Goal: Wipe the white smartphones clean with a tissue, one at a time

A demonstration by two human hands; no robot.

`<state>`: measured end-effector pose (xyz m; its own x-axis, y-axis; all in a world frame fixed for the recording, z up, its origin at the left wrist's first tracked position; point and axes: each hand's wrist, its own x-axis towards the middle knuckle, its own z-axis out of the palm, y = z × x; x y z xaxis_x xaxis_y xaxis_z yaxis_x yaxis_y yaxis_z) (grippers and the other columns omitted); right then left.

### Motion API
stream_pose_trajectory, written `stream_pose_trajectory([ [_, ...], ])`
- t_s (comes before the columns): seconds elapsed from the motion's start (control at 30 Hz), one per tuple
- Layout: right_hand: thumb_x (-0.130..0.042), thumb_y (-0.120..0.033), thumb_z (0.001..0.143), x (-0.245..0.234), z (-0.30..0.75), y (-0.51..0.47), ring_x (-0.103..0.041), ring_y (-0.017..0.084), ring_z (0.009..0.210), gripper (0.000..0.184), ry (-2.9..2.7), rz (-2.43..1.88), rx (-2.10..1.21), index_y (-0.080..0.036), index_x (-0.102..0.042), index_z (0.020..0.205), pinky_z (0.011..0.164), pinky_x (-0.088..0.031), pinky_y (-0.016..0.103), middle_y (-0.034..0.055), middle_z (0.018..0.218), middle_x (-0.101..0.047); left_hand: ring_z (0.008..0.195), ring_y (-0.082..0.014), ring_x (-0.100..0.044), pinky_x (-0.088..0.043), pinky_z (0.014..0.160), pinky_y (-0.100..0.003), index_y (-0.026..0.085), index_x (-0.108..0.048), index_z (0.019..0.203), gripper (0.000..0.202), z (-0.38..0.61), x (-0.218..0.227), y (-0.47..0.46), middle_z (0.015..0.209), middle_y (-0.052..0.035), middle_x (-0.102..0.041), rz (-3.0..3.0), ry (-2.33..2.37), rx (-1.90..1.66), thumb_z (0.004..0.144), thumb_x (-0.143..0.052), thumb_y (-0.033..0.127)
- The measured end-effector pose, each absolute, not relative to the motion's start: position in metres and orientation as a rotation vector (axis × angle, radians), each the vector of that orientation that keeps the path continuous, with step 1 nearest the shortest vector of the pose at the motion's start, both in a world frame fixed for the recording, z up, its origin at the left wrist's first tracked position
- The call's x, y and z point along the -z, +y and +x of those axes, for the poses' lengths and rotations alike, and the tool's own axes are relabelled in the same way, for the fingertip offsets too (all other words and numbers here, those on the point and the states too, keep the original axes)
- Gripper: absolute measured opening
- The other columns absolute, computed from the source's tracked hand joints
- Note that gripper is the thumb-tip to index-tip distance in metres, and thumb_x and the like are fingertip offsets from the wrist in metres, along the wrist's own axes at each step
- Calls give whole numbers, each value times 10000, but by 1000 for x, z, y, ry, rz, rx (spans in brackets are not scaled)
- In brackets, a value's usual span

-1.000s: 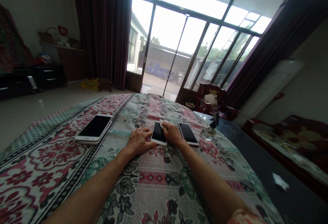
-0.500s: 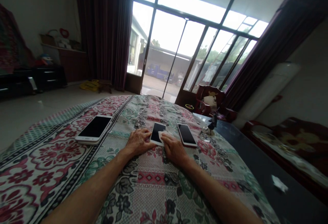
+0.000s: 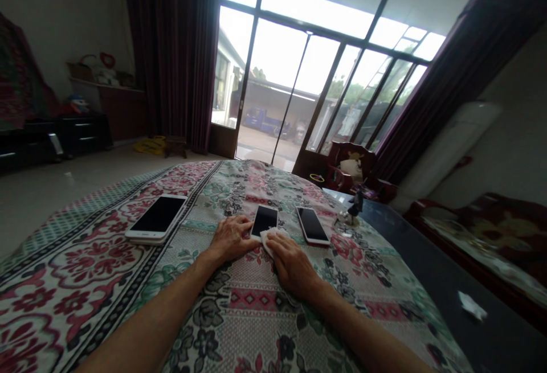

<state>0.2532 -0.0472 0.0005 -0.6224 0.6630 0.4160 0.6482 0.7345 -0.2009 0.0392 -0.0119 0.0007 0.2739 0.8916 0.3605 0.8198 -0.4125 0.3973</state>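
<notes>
Phone (image 3: 264, 217) with a white rim and dark screen lies flat between the fingers of two bare hands. The left hand (image 3: 232, 237) rests at its left edge, thumb and forefinger apart and touching it. The right hand (image 3: 294, 259) keeps its fingers together on a white tissue (image 3: 265, 239), held against the near right corner and hiding it. Just beyond the right fingers, to their right, lies a second phone (image 3: 313, 226); farther right stands a small dark figurine (image 3: 355, 207). Well to the left of the left fingers is a larger white phone (image 3: 158, 214) with a thick, double-looking edge. Under everything spreads a flowered tablecloth (image 3: 252, 327). Far right of the right fingers, crumpled white paper (image 3: 472, 306) sits on a dark surface (image 3: 410, 250). Ahead, past the fingertips and table, are a wooden chair (image 3: 339, 151), glass doors (image 3: 273, 105) and a dark curtain (image 3: 171, 48).
</notes>
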Motion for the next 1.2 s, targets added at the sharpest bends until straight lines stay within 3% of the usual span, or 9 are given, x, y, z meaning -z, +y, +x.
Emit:
stream_pose_trajectory([
  [0.37,-396,-137,933,-16,219,16,-525,199,1214,308,-2518,-1099,-22,-200,-625,1129,1051,-379,367,84,1258,-622,1116,-265,-558,-387,960,-374,294,-699,1082,384,38,2,-9,1178,-31,-647,2410,1610,-796,750,-699,487],
  [0.77,-374,-135,947,-5,207,75,-469,174,1277,337,-2457,-1279,-64,-202,-605,1182,1076,-341,340,73,1355,-558,1088,-260,-570,-392,931,-367,310,-704,1060,367,39,0,-10,1147,-25,-658,2420,1638,-789,762,-670,522],
  [1.03,-372,-171,959,-2,204,47,-471,184,1279,339,-2433,-1248,-47,-218,-603,1204,1079,-347,344,67,1338,-577,1017,-252,-595,-416,920,-353,220,-713,882,337,39,5,-7,1040,-43,-681,2337,1643,-908,671,-743,480],
  [1.2,-371,-136,940,-2,202,25,-469,190,1268,348,-2451,-1188,-58,-179,-604,1194,1069,-355,343,91,1342,-568,952,-228,-603,-429,902,-332,204,-685,756,204,40,9,-6,955,-38,-676,2289,1667,-951,649,-729,371],
])
